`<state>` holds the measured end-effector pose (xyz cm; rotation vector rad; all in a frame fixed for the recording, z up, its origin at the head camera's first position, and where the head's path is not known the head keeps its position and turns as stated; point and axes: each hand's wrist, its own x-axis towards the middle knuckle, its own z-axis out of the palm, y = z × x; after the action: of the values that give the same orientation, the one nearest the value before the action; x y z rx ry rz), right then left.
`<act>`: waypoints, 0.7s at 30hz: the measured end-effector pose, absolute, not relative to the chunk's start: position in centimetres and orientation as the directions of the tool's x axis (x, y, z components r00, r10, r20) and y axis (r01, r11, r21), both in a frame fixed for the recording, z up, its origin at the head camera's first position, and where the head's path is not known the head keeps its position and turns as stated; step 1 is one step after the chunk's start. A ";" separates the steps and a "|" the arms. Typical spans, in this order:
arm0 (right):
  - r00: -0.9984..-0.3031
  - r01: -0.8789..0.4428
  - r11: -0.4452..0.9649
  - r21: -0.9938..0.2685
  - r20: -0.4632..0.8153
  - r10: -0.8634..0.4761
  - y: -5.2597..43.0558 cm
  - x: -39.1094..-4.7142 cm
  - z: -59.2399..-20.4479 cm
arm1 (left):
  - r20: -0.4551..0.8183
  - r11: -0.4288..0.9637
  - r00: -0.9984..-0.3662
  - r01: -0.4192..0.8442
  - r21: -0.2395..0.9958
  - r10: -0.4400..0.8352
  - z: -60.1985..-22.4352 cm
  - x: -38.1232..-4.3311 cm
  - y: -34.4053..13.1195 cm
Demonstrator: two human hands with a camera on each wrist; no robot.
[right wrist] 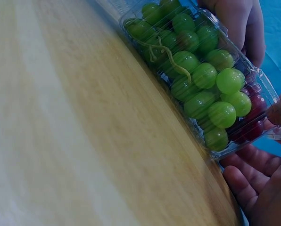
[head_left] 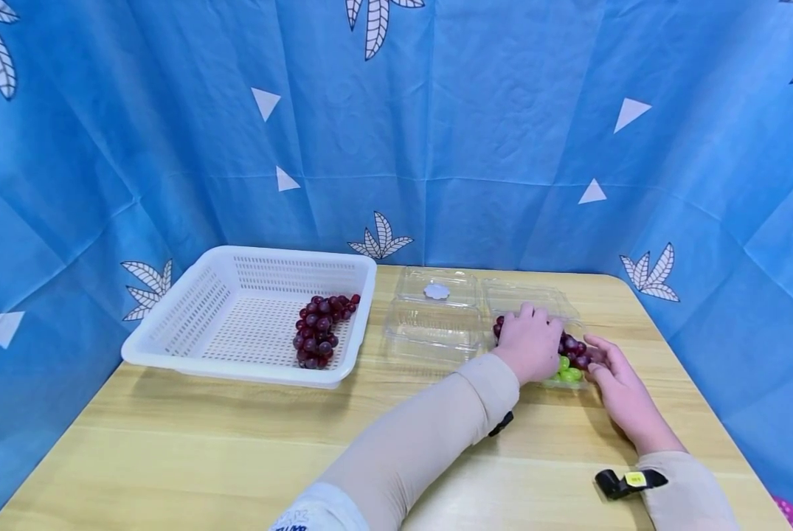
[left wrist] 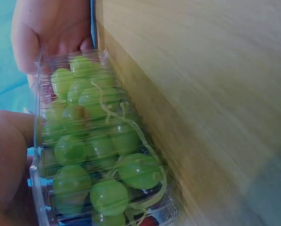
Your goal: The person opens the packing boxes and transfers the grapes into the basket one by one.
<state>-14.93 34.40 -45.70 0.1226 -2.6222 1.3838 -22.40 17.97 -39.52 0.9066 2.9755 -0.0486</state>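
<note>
A clear plastic clamshell box (left wrist: 44, 155) stands on the table with its lid folded back. Green grapes (right wrist: 204, 75) and a pale stem show through its near wall. Dark red grapes (head_left: 572, 345) lie behind and above the green ones. My left hand (head_left: 529, 343) is over the box, its bent fingers gripping the red grapes from above; its fingertips are hidden. At the box's right end my right hand (head_left: 625, 391) touches the corner, thumb by the rim and fingers loosely bent outside the end wall.
Left of the box stands another open clear clamshell (head_left: 432, 324), a pale round sticker (head_left: 437, 291) on its lid. A white perforated basket (head_left: 170, 361) farther left holds a bunch of red grapes (head_left: 316, 332). Behind the wooden table (head_left: 237, 450) hangs a blue curtain (head_left: 489, 147).
</note>
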 end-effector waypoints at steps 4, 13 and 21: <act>-0.983 -0.149 0.564 -0.812 0.186 0.008 34.4 -14.9 -45.5 | -0.068 0.837 -0.837 0.546 -0.033 0.543 -39.6 -22.7 18.5; -0.980 -0.162 0.548 -0.821 0.198 0.007 34.4 -14.8 -45.4 | -0.146 0.820 -0.819 0.568 -0.070 0.555 -38.8 -22.8 19.0; -0.983 -0.146 0.565 -0.812 0.184 0.010 34.5 -14.9 -45.6 | -0.185 0.799 -0.785 0.601 0.004 0.591 -37.8 -23.3 18.7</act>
<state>-14.91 34.47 -45.59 0.1148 -2.6278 1.3862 -23.31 18.73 -37.80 0.9387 2.8103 -0.0825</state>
